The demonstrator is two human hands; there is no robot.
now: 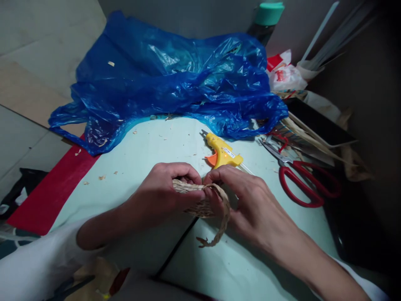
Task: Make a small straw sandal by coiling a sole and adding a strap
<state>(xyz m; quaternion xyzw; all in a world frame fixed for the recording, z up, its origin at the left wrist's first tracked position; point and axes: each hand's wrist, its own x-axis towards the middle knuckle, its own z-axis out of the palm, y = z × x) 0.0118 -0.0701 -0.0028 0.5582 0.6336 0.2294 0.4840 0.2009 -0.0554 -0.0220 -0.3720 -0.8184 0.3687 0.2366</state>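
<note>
Both my hands meet over the pale green table [150, 150]. My left hand [163, 192] is curled round a small woven straw piece [200, 207], gripping it from the left. My right hand [247, 200] pinches a braided straw strip [223, 217] that loops off the woven piece and hangs down, its frayed end near the table. A yellow glue gun [223, 153] with an orange trigger lies just beyond my fingers.
Red-handled scissors [300, 177] lie to the right. A crumpled blue plastic bag [169, 79] covers the far side of the table. Straw strips and a dark tray [313, 125] sit at far right, with a teal-capped bottle [266, 19] behind. Red mat [50, 192] at left.
</note>
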